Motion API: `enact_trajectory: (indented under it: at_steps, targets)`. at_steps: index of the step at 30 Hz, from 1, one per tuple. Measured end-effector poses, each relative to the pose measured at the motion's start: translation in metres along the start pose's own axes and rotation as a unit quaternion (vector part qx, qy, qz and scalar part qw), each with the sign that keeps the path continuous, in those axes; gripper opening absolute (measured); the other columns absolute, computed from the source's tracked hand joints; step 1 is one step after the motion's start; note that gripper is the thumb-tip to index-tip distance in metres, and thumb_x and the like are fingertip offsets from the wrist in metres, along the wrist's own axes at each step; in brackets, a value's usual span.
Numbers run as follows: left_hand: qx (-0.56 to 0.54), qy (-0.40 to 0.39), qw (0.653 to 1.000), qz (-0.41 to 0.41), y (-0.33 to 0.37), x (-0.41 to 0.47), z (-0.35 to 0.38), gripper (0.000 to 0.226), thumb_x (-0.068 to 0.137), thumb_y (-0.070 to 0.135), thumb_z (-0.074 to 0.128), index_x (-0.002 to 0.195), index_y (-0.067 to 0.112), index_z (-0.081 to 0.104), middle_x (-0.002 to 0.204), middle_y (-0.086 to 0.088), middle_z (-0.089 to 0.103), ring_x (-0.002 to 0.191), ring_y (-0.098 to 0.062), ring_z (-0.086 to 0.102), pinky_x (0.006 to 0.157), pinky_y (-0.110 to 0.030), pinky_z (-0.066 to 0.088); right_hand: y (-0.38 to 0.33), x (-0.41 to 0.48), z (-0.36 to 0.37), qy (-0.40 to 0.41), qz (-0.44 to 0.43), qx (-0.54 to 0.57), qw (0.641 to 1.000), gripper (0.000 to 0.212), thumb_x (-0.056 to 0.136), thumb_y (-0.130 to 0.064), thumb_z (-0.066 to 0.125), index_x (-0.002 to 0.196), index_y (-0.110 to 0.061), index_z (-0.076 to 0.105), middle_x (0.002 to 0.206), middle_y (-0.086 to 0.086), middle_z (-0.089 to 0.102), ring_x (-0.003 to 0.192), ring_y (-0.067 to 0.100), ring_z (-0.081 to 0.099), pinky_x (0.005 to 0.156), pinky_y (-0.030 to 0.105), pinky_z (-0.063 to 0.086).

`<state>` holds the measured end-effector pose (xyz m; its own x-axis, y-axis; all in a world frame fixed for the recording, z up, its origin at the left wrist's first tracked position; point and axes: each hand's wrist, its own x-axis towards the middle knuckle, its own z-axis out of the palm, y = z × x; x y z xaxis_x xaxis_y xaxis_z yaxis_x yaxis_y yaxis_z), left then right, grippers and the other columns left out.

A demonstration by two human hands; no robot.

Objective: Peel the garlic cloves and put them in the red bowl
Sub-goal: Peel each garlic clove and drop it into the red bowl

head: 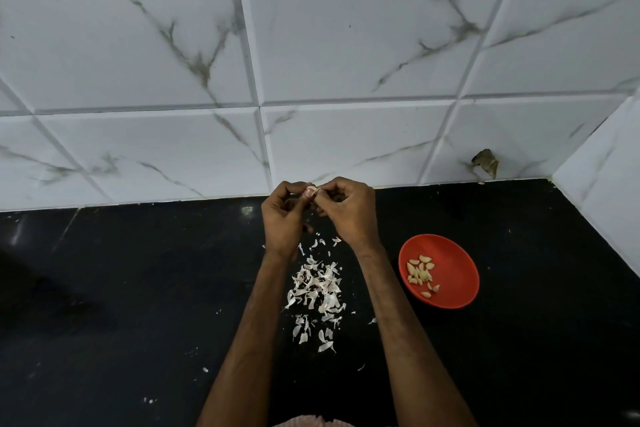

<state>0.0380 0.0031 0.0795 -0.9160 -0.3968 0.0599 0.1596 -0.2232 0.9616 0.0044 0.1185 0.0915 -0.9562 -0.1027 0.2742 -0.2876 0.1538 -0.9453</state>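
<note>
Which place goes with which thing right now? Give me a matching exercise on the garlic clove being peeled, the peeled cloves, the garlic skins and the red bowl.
Things:
1. garlic clove
2. peeled cloves
3. garlic skins
4. red bowl

Places:
A. scattered on the black counter
B. standing on the counter, right of the skins
C. pinched between the left hand and the right hand
D. lying inside the bowl

Pairs: 1-C, 2-D, 3-A, 4-B.
</note>
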Motion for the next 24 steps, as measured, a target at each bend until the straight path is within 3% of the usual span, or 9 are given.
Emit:
enact_trajectory:
  at_steps: [6,10,14,19,24]
  targets:
    - [-0.018,-0.014,1.0,-0.012,0.004,0.0,-0.001,0.003,0.094,0.007,0.068,0.095,0.01,0.066,0.078,-0.002,0.071,0.065,-0.011,0.065,0.039,-0.023,0.045,0.002,0.001,-0.006,-0.034,0.019,0.074,0.997,0.006,0.093,-0.002,0.07,0.092,0.003,0.073,0.071,0.005,0.075,0.064,0.021,0.073,0.06,0.032,0.061]
    - [0.028,-0.004,0.999,0.031,0.001,0.001,-0.003,0.009,0.094,0.007,0.069,0.094,0.015,0.07,0.071,-0.011,0.065,0.056,-0.015,0.056,0.04,-0.023,0.044,-0.001,-0.001,-0.002,-0.024,0.052,0.117,0.992,0.006,0.094,-0.001,0.067,0.089,-0.001,0.072,0.069,0.005,0.074,0.063,0.019,0.071,0.058,0.03,0.061]
    - [0.05,0.007,0.996,0.068,0.0,0.002,-0.008,0.014,0.095,0.005,0.067,0.091,0.017,0.07,0.07,-0.002,0.068,0.054,-0.017,0.054,0.041,-0.025,0.042,-0.004,-0.001,0.0,-0.04,0.102,0.186,0.976,0.006,0.094,-0.001,0.066,0.093,0.004,0.071,0.075,0.013,0.074,0.065,0.02,0.07,0.062,0.03,0.061]
    - [0.099,0.005,0.991,0.095,0.004,0.001,-0.008,0.009,0.096,0.0,0.063,0.095,0.004,0.071,0.072,0.003,0.07,0.059,-0.008,0.06,0.044,-0.018,0.044,-0.006,0.001,-0.001,-0.042,0.078,0.118,0.989,0.007,0.094,0.0,0.067,0.09,0.0,0.073,0.072,0.01,0.074,0.065,0.021,0.072,0.06,0.031,0.061]
    - [0.115,0.04,0.986,0.114,-0.006,0.0,0.007,0.011,0.097,0.004,0.062,0.096,0.012,0.07,0.089,-0.002,0.074,0.069,-0.023,0.064,0.055,-0.028,0.051,-0.008,0.0,0.007,0.005,0.097,0.1,0.99,0.009,0.091,-0.005,0.071,0.091,0.004,0.072,0.074,0.015,0.074,0.065,0.022,0.073,0.062,0.034,0.061]
